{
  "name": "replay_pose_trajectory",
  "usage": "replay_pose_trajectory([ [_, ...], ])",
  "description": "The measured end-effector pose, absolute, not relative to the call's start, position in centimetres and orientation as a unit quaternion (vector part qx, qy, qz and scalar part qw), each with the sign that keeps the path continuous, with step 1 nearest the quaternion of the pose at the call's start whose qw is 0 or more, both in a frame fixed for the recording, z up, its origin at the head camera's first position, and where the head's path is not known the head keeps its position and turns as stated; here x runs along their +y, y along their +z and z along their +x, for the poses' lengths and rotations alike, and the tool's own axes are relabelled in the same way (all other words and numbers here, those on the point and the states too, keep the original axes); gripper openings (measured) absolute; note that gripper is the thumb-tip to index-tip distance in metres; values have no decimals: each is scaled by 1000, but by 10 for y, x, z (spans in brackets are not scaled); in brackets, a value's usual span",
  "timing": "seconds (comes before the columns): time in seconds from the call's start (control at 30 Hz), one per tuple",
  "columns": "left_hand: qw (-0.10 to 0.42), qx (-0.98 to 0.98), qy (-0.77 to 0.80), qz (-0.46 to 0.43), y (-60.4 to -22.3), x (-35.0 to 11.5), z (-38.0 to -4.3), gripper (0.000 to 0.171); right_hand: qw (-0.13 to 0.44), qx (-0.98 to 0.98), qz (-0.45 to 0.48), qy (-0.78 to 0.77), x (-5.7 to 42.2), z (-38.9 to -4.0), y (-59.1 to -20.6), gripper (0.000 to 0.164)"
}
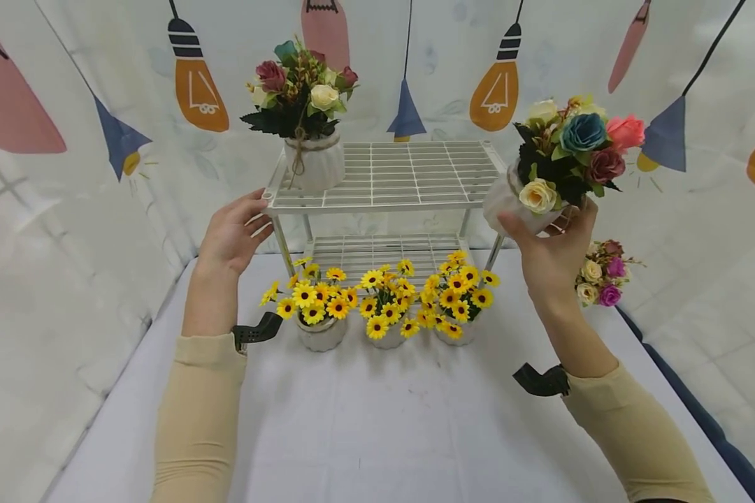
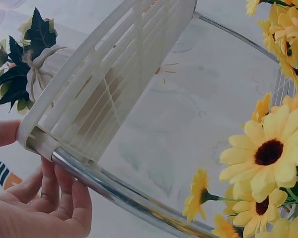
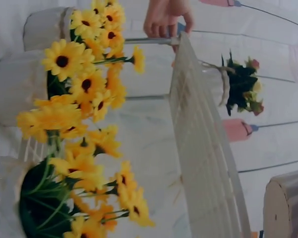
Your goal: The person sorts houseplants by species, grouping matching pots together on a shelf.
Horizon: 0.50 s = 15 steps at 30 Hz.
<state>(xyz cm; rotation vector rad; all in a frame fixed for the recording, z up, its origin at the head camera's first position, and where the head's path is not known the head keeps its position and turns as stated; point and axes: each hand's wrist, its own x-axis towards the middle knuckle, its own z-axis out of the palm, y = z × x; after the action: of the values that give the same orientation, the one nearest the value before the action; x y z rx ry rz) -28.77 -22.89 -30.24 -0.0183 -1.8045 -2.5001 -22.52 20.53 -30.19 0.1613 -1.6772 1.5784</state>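
Note:
A white two-tier wire shelf stands on the table. My left hand pinches its upper tier at the front left corner, with the thumb above and curled fingers below in the left wrist view. At the right end, my right hand holds a white pot of mixed artificial roses, tilted with the blooms to the right. That pot's base shows at the lower right of the right wrist view, apart from the tier. A second pot of roses sits upright on the tier's left end.
Three pots of yellow daisies, left, middle and right, stand in front of the lower tier. More pink and cream flowers are at the table's right edge, partly behind my right hand. A patterned curtain hangs behind.

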Motion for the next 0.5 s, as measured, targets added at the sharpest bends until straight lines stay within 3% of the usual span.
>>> replay_pose_trajectory([
  [0.17,28,-587,-809,-2,-302,-230,-288,58,382,-668,84,633,192,-237,-286,86],
  [0.5,28,-586,-810,-1,-303,-229,-288,56,250,-664,97,698,147,-265,-265,85],
])
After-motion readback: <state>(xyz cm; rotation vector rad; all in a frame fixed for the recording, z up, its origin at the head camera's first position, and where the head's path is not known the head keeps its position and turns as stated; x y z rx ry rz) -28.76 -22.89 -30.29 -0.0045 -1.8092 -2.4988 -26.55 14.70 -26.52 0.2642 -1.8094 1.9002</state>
